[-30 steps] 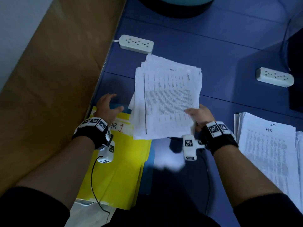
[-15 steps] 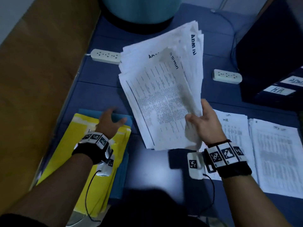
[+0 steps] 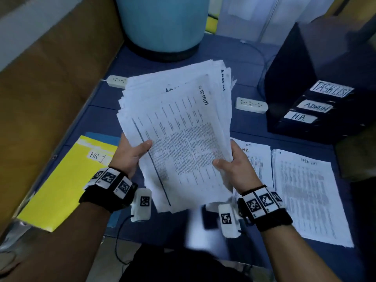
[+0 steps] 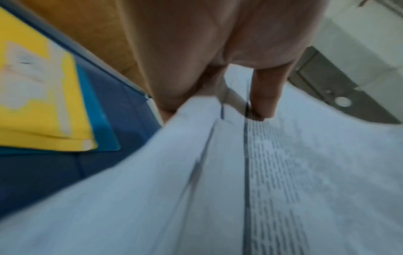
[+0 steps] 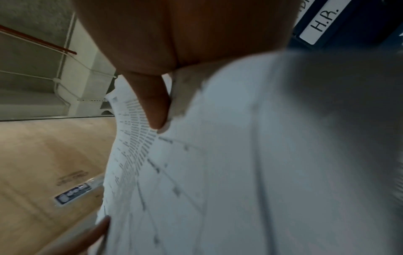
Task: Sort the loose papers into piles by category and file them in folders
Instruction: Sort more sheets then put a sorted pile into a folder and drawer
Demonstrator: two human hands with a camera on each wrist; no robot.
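Note:
A thick, fanned stack of printed papers (image 3: 181, 129) marked ADMIN is held up above the blue table (image 3: 105, 119), tilted toward me. My left hand (image 3: 134, 151) grips its left edge, thumb on the top sheet. My right hand (image 3: 232, 165) grips the lower right edge, thumb on top too. The wrist views show each thumb pressed on the papers (image 4: 283, 172) (image 5: 240, 172). A yellow folder (image 3: 67, 180) labelled HR 1 lies at the left over a blue folder (image 4: 98, 120). Two flat piles rest at the right: an HR pile (image 3: 256, 159) and another printed pile (image 3: 309, 196).
A black filing box (image 3: 317, 94) with labels TASKLIST, ADMIN and H.R. stands at the back right. Two white power strips (image 3: 117, 80) (image 3: 251, 105) lie on the table. A light blue drum (image 3: 162, 25) stands at the back, a brown board (image 3: 40, 94) along the left.
My right hand lifted the paper stack off the table and tilted it up. My left hand left the yellow folder and took hold of the stack's left edge.

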